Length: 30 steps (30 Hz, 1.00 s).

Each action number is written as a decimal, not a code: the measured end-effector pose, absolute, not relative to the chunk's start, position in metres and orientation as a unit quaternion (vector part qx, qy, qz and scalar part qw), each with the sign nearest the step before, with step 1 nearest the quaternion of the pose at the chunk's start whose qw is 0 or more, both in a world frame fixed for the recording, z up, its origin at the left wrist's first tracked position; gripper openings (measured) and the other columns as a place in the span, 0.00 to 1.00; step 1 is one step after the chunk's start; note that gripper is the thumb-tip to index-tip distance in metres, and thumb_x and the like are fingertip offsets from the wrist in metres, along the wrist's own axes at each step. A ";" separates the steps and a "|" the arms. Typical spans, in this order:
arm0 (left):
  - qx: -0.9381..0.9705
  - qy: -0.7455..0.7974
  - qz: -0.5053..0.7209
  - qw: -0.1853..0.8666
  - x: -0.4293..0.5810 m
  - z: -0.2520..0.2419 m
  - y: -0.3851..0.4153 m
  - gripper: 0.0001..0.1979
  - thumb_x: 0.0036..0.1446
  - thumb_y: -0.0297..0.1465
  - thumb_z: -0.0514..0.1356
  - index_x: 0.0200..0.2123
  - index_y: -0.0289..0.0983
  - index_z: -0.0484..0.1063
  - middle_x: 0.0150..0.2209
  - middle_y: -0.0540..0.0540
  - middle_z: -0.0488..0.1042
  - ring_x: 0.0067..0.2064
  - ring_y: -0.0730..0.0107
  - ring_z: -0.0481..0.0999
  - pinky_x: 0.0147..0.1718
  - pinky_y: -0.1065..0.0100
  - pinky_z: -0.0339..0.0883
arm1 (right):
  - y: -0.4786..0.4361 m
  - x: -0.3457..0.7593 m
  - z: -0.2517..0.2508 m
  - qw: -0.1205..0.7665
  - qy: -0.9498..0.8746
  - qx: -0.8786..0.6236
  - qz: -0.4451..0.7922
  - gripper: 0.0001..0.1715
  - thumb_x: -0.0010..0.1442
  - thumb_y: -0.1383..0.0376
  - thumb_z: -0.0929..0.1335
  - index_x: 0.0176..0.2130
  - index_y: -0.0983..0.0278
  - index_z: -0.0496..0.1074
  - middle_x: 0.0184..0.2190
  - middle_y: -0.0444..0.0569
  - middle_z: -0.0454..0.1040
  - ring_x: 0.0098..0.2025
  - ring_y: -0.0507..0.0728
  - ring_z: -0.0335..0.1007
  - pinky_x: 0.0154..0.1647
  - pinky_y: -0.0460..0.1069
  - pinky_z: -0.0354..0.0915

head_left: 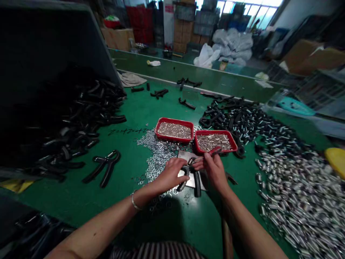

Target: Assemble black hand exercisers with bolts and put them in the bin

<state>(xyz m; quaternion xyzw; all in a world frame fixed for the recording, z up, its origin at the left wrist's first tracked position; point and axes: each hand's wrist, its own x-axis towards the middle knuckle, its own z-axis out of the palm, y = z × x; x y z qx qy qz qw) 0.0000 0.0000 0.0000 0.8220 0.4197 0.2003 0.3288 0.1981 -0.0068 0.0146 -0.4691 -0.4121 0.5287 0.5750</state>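
Observation:
My left hand [175, 173] is closed around one side of a black spring clamp [197, 184], with fingers near its top. The clamp lies over a metal plate [185, 155], its two handles pointing toward me and a shiny coil between its arms. My right hand [215, 171] has its fingers bent at the clamp's top right. It grips a slim tool with a red handle [215, 150], whose kind I cannot make out. The tool's thin front reaches left to the clamp. A similar black clamp [104, 165] lies apart on the left.
Two red trays hold small metal pins [175, 139] [237, 145]. Loose metal rings [159, 158] spread left of the plate. Black clamp parts [91, 115] heap at left, more [237, 115] at back right. Metal springs or cylinders [299, 205] pile at right. A conveyor belt [172, 73] runs behind.

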 end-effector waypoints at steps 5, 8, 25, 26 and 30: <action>0.821 0.417 0.196 0.338 0.000 0.000 0.002 0.23 0.55 0.36 0.65 0.54 0.42 0.66 0.57 0.44 0.68 0.60 0.54 0.61 0.60 0.54 0.54 | -0.022 0.204 -0.004 0.537 -0.467 -0.546 0.442 0.15 0.64 0.52 0.66 0.41 0.58 0.60 0.32 0.46 0.80 0.29 0.57 0.79 0.30 0.51 0.75; 0.822 0.417 0.197 0.333 0.000 -0.002 0.002 0.24 0.55 0.36 0.65 0.54 0.42 0.66 0.57 0.44 0.67 0.60 0.54 0.61 0.59 0.54 0.55 | -0.024 0.203 -0.006 0.524 -0.481 -0.550 0.438 0.15 0.65 0.51 0.65 0.41 0.58 0.60 0.33 0.47 0.80 0.31 0.58 0.79 0.31 0.52 0.75; 0.832 0.441 0.161 0.295 0.005 0.004 -0.001 0.24 0.56 0.36 0.64 0.55 0.41 0.66 0.57 0.43 0.68 0.59 0.51 0.62 0.57 0.51 0.56 | 0.006 0.194 0.046 0.492 -0.546 -0.515 0.441 0.21 0.70 0.55 0.56 0.38 0.63 0.70 0.14 0.34 0.63 0.11 0.48 0.49 0.10 0.42 0.56; 0.834 0.439 0.162 0.292 0.005 0.003 -0.002 0.24 0.56 0.36 0.64 0.55 0.41 0.66 0.57 0.43 0.68 0.59 0.51 0.62 0.58 0.51 0.56 | 0.004 0.200 0.048 0.524 -0.492 -0.484 0.498 0.19 0.70 0.54 0.58 0.38 0.62 0.70 0.15 0.35 0.63 0.12 0.48 0.49 0.11 0.42 0.56; 0.845 0.421 0.155 0.291 0.000 0.006 0.001 0.28 0.57 0.42 0.64 0.58 0.40 0.64 0.59 0.40 0.66 0.60 0.51 0.62 0.58 0.51 0.56 | -0.019 0.263 0.036 0.550 -0.392 -0.519 0.524 0.19 0.63 0.47 0.64 0.42 0.60 0.68 0.19 0.39 0.69 0.15 0.50 0.60 0.17 0.46 0.60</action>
